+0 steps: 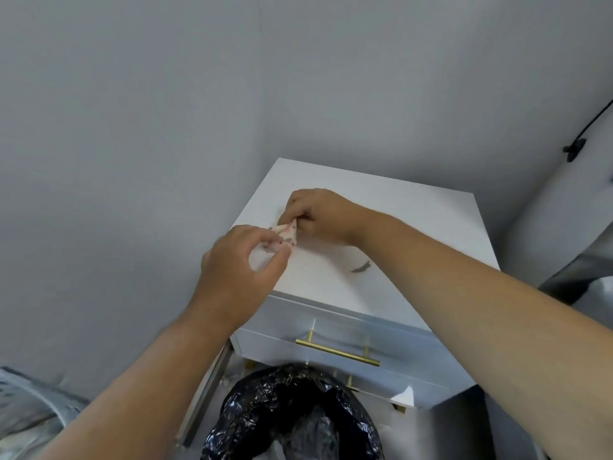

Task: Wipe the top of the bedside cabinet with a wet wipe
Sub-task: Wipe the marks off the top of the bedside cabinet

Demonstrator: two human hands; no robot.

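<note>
The white bedside cabinet (414, 220) stands against the grey wall, its top facing me. A dark smear (361, 267) marks the top near the front edge. Both hands hold a small white wet wipe (286, 234) with dark and reddish spots, above the left part of the top. My left hand (238, 263) pinches its lower corner. My right hand (318, 215) pinches its upper end, fingers curled. Most of the wipe is hidden between the fingers.
A bin lined with a black plastic bag (292, 416) stands just in front of the cabinet. The drawer has a gold bar handle (336, 351). A black cable (583, 134) hangs on the wall at the right. Grey bedding lies at the lower left.
</note>
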